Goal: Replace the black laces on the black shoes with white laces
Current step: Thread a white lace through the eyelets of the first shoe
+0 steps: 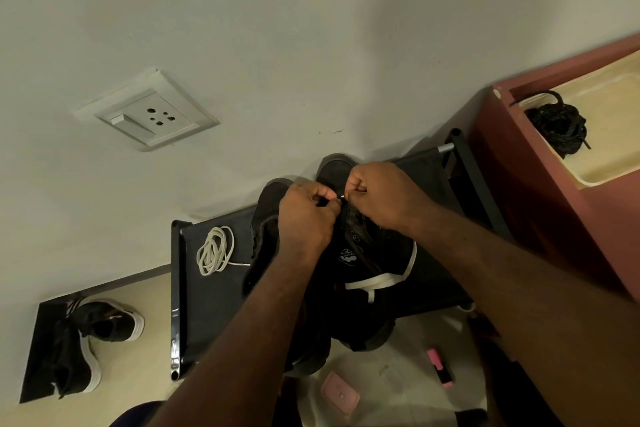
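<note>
You have a pale wall (pixel 311 28) ahead, with a white socket plate (pixel 147 111) at 10 o'clock. A reddish-brown cabinet (pixel 519 201) stands at 3 o'clock. A black rack (pixel 207 305) sits against the wall at centre, and cream floor (pixel 138 374) shows at 8 o'clock in dim light.
</note>
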Demonstrator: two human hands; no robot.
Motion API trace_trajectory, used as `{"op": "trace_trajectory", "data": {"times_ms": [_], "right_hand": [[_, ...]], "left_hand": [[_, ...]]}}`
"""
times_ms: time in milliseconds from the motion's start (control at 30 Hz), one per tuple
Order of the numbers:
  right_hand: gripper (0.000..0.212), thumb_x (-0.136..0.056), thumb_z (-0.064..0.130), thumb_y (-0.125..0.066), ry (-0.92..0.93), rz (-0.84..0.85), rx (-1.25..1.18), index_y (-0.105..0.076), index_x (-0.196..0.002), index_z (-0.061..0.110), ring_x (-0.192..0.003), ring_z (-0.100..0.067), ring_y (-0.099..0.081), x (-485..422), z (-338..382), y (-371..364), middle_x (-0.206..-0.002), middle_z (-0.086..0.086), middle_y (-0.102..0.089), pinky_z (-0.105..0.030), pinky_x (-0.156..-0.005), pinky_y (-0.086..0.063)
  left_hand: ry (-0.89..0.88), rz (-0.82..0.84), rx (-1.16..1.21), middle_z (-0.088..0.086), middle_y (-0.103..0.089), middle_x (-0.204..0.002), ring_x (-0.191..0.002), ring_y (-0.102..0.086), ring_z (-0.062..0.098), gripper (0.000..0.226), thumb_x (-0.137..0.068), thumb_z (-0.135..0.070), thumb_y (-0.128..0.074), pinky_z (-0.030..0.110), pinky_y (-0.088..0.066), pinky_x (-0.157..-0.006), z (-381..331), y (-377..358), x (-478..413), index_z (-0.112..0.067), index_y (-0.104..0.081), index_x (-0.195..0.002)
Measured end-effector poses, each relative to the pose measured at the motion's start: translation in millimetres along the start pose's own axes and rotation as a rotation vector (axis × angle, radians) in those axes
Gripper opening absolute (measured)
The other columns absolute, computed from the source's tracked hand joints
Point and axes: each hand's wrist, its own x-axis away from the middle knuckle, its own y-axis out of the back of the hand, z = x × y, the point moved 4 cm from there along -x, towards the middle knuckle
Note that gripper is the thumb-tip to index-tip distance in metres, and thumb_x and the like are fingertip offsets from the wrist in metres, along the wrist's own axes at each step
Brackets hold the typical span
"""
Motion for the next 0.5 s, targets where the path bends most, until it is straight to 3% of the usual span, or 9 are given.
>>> {"op": "trace_trajectory", "data": {"times_ms": [333, 500], "right_hand": [[0.013, -0.09, 0.01, -0.061, -0.085, 0.0, -0.04, -0.072, -0.084, 0.011, -0.071, -0.011, -0.065, -4, -8, 1, -0.076, 0.0, -0.07, -0.018, -0.06, -0.048], [0.017, -0.089, 0.009, -0.06, -0.131, -0.047, -0.036, -0.073, -0.078, 0.006, -0.069, -0.016, -0.067, -6, -12, 4, -0.074, -0.006, -0.071, -0.029, -0.067, -0.057]], "left_hand": [[-0.001, 0.002, -0.113, 0.005, -0.062, -0.092, -0.078, -0.059, 0.014, 0.019, -0.08, -0.025, -0.075, 0.027, -0.046, -0.07, -9, -1, 2, -0.026, -0.058, -0.072], [-0.05, -0.014, -0.35, 0.002, -0.059, -0.097, -0.082, -0.059, 0.018, 0.015, -0.085, -0.032, -0.067, 0.03, -0.046, -0.066, -19, 1, 3, -0.017, -0.066, -0.083]]}}
